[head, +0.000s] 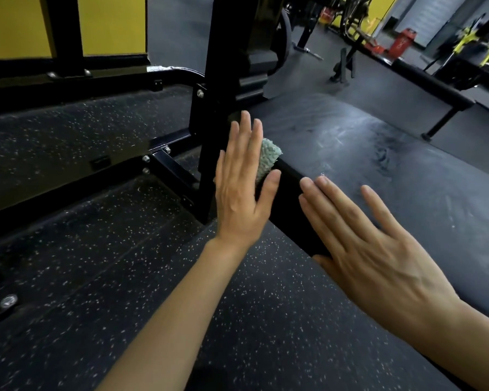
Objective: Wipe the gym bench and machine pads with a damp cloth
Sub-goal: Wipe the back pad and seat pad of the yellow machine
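Note:
A black padded gym bench (393, 165) fills the right half of the head view, its top showing damp streaks. My left hand (242, 184) lies flat with straight fingers against the bench's left side edge, pressing a pale green cloth (267, 160) onto it; most of the cloth is hidden under the palm. My right hand (367, 235) rests open on the top near the same edge, fingers spread.
A black steel upright (223, 80) and its base frame (167, 162) stand just left of the bench. Speckled rubber flooring (96, 263) lies below. A second bench (432, 83), other machines and a red object (402, 40) are at the far right. Yellow wall panels are at the upper left.

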### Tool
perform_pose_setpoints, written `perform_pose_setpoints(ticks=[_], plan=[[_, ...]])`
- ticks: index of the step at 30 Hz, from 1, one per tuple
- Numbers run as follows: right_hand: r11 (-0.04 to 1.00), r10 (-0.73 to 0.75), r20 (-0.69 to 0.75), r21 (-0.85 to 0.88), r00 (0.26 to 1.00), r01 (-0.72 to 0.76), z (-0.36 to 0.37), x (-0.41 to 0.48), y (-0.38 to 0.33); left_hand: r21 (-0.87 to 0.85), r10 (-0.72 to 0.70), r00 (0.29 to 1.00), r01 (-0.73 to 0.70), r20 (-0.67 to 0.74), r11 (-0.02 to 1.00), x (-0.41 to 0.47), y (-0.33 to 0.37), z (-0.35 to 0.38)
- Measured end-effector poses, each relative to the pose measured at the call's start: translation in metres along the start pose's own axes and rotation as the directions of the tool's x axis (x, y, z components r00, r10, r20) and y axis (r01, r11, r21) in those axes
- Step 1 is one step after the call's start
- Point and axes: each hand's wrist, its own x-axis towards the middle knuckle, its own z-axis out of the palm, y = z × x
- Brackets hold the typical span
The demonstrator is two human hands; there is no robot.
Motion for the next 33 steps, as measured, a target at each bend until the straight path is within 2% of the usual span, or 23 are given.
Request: perform_pose_setpoints(ticks=[10, 13, 17, 19, 28, 30, 33], plan=[[1.0, -0.002, -0.014, 0.004, 1.0, 0.002, 0.002, 0.002, -0.002, -0.118, 0.037, 0.994, -0.049, -0.1, 0.992, -0.037, 0.01, 0.022], [0.998, -0.001, -0.052, 0.062, 0.999, 0.004, 0.0, 0.001, -0.002, -0.1, 0.098, 0.994, -0.102, -0.042, 0.99, -0.051, 0.008, 0.027], [0.995, 0.001, -0.066, 0.1, 0.998, 0.006, 0.002, 0.002, -0.002, -0.038, 0.286, 0.958, -0.286, 0.008, 0.958, -0.041, -0.019, 0.018], [0.996, 0.0, -0.073, 0.084, 0.997, 0.006, 0.003, 0.002, -0.002, -0.017, 0.311, 0.951, -0.311, 0.004, 0.95, -0.036, -0.025, 0.017], [0.996, -0.003, -0.057, -0.094, 0.998, -0.002, 0.007, -0.001, -0.002, 0.058, 0.225, 0.965, -0.219, -0.132, 0.974, -0.009, -0.029, 0.01], [0.994, 0.002, -0.056, -0.107, 0.998, -0.008, 0.006, -0.001, -0.003, 0.082, 0.168, 0.97, -0.155, -0.176, 0.984, 0.002, -0.034, 0.006], [0.994, 0.013, -0.05, -0.104, 0.999, -0.018, 0.005, -0.001, -0.004, -0.01, 0.084, 0.979, -0.087, -0.188, 0.996, 0.008, -0.035, 0.005]])
